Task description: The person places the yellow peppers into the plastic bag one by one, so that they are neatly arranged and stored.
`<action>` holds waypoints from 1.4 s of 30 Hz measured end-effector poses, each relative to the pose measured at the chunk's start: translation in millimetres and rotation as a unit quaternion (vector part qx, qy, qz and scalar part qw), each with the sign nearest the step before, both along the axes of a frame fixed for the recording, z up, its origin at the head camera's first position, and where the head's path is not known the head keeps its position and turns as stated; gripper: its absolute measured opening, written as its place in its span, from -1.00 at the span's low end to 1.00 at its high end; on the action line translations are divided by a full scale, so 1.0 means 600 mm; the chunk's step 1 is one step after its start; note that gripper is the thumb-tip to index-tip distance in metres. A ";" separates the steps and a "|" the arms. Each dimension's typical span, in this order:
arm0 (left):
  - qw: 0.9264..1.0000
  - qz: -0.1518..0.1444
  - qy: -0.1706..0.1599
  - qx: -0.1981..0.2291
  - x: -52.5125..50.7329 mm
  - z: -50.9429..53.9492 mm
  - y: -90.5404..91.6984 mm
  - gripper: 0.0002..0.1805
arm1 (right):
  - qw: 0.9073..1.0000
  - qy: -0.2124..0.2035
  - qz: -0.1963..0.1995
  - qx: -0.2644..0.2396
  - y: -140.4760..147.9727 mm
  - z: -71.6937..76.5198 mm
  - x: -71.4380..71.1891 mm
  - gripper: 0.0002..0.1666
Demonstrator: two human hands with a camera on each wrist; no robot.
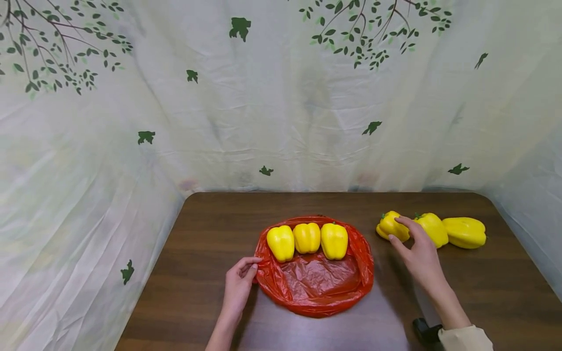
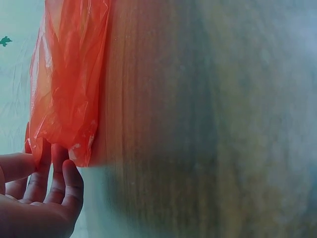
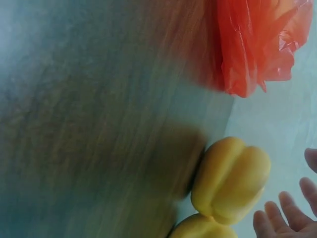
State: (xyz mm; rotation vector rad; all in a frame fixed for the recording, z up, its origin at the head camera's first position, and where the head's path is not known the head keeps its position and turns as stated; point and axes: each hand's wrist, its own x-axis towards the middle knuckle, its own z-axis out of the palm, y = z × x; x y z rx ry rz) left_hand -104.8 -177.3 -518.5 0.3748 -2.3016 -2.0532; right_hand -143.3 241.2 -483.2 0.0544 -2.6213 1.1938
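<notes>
A red plastic bag (image 1: 318, 302) lies spread on the table with its rim rolled out, and three yellow bell peppers (image 1: 307, 238) stand along its far side. The left hand (image 1: 239, 287) pinches the bag's left rim between thumb and fingers; the left wrist view shows the hand (image 2: 44, 193) at the red plastic (image 2: 74, 74). Over at the right, the right hand (image 1: 421, 253) hovers with thumb and fingers apart at the leftmost yellow pepper (image 1: 388, 225) of a row. In the right wrist view, the fingers (image 3: 292, 213) are spread beside a pepper (image 3: 230, 181), with a gap between.
Two more yellow peppers, one in the middle (image 1: 434, 231) and one lying on its side (image 1: 466, 233), continue the row at the table's back right. The brown wooden table (image 1: 175, 292) meets a pale curtain (image 1: 281, 112) with leaf prints behind it.
</notes>
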 end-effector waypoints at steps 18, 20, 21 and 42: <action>1.000 -0.008 0.011 0.011 0.001 0.000 0.003 -0.80 | 1.000 -0.026 -0.001 -0.013 0.007 -0.009 -0.039 -0.35; 1.000 -0.008 0.011 0.011 0.002 0.000 0.003 -0.79 | 0.999 -0.037 -0.003 -0.015 0.008 -0.008 -0.041 -0.33; 1.000 -0.008 0.010 0.011 0.002 0.000 0.003 -0.79 | 0.999 -0.042 -0.003 -0.015 0.009 -0.008 -0.042 -0.33; 1.000 -0.004 0.010 0.002 0.003 0.000 0.001 -0.80 | 0.998 -0.064 0.004 0.027 0.014 -0.019 -0.040 -0.32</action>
